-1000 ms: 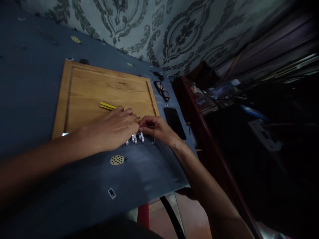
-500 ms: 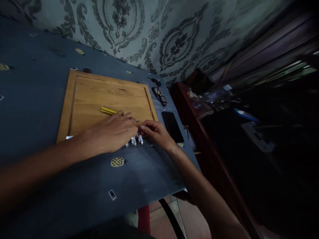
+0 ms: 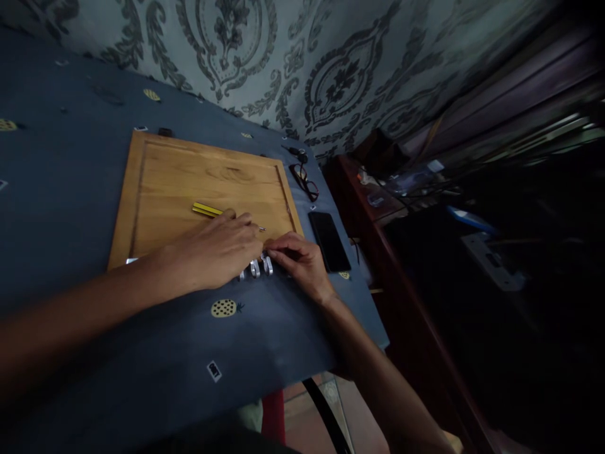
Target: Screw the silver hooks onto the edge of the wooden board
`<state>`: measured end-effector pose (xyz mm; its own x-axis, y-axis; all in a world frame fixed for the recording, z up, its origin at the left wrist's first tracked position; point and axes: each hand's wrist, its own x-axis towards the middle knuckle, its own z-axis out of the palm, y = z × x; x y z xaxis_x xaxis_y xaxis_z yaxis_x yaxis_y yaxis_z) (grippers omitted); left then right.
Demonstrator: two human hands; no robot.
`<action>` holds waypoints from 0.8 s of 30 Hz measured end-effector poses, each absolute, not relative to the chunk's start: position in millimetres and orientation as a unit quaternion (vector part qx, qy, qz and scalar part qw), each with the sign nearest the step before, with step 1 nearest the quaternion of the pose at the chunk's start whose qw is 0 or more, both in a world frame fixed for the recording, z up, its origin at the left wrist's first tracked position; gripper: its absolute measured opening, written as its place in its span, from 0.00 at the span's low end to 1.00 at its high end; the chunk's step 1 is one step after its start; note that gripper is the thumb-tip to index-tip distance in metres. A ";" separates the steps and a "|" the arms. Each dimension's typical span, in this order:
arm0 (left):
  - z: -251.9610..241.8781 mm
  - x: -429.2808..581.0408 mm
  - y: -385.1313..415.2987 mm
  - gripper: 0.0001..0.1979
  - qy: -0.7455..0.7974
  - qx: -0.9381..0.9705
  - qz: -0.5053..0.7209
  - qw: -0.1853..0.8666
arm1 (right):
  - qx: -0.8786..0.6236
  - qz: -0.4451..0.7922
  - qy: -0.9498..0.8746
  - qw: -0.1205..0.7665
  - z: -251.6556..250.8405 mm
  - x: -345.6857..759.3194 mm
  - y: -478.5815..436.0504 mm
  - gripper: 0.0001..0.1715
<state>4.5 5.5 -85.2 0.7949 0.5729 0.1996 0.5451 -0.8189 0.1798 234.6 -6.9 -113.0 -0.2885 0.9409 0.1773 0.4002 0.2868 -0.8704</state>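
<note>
My left hand (image 3: 222, 249) rests palm down over the near edge of a wooden board (image 3: 203, 173), fingers curled and fingertips hidden. From behind it shows a yellow-and-black handle (image 3: 207, 209), with a thin metal tip beyond the knuckles, like a screwdriver lying across the board; whether the hand grips it I cannot tell. My right hand (image 3: 302, 261) meets the left fingertips at the board's near right part, its thumb and forefinger pinched together. What they hold is too small to make out. Several silver loop-shaped metal pieces (image 3: 256, 268) hang at the board's near edge, just below both hands.
A blue tablecloth (image 3: 155, 353) with pineapple prints covers the table. Right of the board lie a black phone (image 3: 329, 241), glasses (image 3: 305, 181) and keys (image 3: 297, 153). A patterned wall covering (image 3: 265, 57) rises behind. Beyond the right edge stands a dark red piece of furniture (image 3: 401, 277).
My right hand has shifted slightly right, and its thumb and forefinger sit a little differently. The left hand, handle and board look the same.
</note>
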 end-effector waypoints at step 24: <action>-71.9 7.4 4.1 0.15 0.314 0.944 0.053 0.085 | -0.460 0.365 -0.718 0.374 -115.9 237.1 -4.2 0.14</action>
